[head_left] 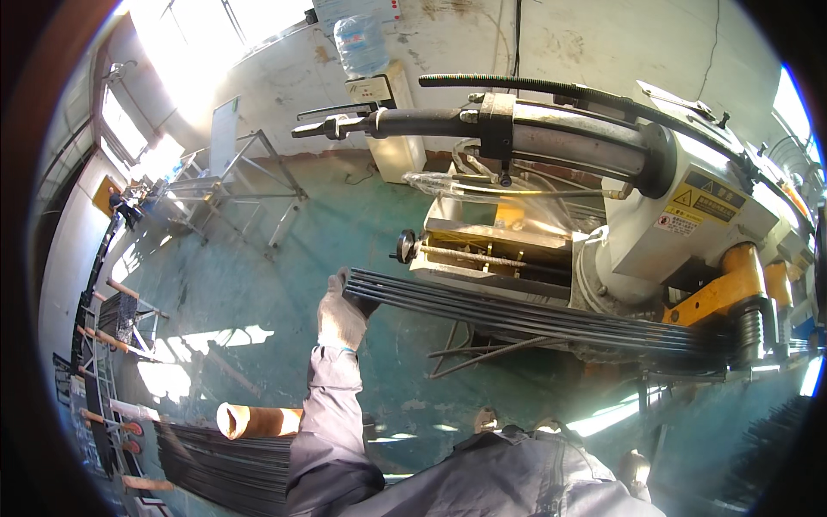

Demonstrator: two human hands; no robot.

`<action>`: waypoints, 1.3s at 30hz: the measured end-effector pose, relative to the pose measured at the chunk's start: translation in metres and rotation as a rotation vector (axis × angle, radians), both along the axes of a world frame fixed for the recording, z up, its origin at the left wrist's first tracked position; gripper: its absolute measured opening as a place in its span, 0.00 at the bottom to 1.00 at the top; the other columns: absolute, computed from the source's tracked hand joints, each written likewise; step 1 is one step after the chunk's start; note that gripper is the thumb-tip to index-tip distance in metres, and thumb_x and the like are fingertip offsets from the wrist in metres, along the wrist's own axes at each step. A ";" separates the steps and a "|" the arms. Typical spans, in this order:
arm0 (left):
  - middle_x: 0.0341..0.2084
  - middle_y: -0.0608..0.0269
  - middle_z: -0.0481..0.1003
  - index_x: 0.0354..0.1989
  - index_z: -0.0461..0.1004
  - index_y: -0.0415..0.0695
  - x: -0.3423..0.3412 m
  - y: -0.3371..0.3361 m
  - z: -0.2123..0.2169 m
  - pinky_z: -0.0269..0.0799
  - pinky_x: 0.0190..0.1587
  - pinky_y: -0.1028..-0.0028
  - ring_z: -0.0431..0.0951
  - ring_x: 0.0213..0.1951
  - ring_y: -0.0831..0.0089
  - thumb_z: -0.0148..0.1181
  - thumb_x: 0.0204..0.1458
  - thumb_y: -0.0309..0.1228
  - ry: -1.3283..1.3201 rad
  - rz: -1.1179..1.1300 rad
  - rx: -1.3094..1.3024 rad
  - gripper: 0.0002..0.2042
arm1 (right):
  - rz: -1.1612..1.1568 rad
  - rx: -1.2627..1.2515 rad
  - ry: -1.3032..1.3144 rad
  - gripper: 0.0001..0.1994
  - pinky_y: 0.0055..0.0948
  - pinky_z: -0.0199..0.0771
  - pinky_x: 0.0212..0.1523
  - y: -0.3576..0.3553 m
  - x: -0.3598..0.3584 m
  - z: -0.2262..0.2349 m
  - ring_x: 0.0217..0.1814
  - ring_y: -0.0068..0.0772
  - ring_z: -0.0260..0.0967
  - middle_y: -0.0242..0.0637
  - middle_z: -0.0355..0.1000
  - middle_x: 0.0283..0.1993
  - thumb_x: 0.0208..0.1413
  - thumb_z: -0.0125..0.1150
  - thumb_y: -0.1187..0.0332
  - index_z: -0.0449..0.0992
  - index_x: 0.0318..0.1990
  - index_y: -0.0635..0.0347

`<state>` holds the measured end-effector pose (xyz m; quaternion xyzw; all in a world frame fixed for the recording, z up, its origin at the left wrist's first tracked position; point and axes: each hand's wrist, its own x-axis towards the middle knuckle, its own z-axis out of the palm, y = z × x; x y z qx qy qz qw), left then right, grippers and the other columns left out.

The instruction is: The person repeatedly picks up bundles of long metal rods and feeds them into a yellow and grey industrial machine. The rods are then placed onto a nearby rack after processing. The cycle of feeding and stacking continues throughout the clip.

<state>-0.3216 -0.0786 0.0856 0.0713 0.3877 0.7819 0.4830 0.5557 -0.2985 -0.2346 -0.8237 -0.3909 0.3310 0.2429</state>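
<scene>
My left hand (338, 314), in a pale work glove, is closed round the near end of a bundle of long dark metal bars (508, 312). The bars run to the right, lying side by side beneath the machine's head. Their far ends reach a yellow clamp arm (724, 297) and a coil spring (749, 332), where the contact is hard to make out. Low at the right, beside my dark jacket, a pale gloved shape (635, 470) looks like my right hand. It is apart from the bars, and its fingers are too small and hidden to read.
A large machine (689, 207) with a thick cylinder fills the right side. Its handwheel (406, 246) juts out beyond the bars. More dark bars (228, 461) lie at lower left by an orange-brown tube (258, 421). A water dispenser (392, 129) and metal frame (245, 177) stand farther back.
</scene>
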 end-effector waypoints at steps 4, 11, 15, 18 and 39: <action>0.67 0.47 0.76 0.76 0.69 0.48 -0.001 0.010 -0.005 0.77 0.67 0.36 0.80 0.65 0.44 0.49 0.80 0.53 0.073 -0.058 -0.032 0.27 | 0.021 0.162 0.231 0.17 0.36 0.68 0.20 -0.001 -0.007 0.003 0.21 0.31 0.73 0.36 0.77 0.24 0.72 0.66 0.58 0.81 0.31 0.58; 0.63 0.56 0.81 0.72 0.76 0.54 0.003 0.002 0.002 0.77 0.70 0.39 0.82 0.64 0.50 0.59 0.73 0.59 0.181 -0.230 -0.091 0.29 | 0.295 -0.116 -0.281 0.17 0.37 0.74 0.29 -0.014 -0.031 0.055 0.25 0.35 0.74 0.39 0.78 0.25 0.69 0.63 0.56 0.82 0.29 0.57; 0.74 0.54 0.71 0.84 0.62 0.65 0.001 -0.001 -0.001 0.76 0.70 0.36 0.77 0.70 0.47 0.48 0.77 0.62 0.163 -0.255 -0.130 0.32 | 0.472 -0.034 -0.289 0.12 0.42 0.79 0.38 0.003 -0.033 0.059 0.33 0.41 0.81 0.42 0.83 0.30 0.63 0.65 0.60 0.83 0.29 0.55; 0.76 0.52 0.69 0.84 0.62 0.62 -0.005 0.007 -0.012 0.73 0.71 0.35 0.75 0.71 0.44 0.43 0.79 0.60 0.170 -0.173 -0.162 0.31 | 0.183 -0.166 0.062 0.19 0.40 0.79 0.41 0.042 -0.028 0.055 0.37 0.41 0.84 0.42 0.85 0.33 0.66 0.63 0.53 0.84 0.31 0.59; 0.52 0.53 0.87 0.55 0.86 0.47 0.427 0.019 -0.115 0.81 0.59 0.56 0.86 0.54 0.50 0.66 0.66 0.44 2.265 -0.580 -0.483 0.17 | 0.467 -0.714 -0.176 0.17 0.46 0.83 0.58 0.173 0.244 0.037 0.54 0.48 0.86 0.44 0.88 0.51 0.70 0.62 0.55 0.90 0.39 0.56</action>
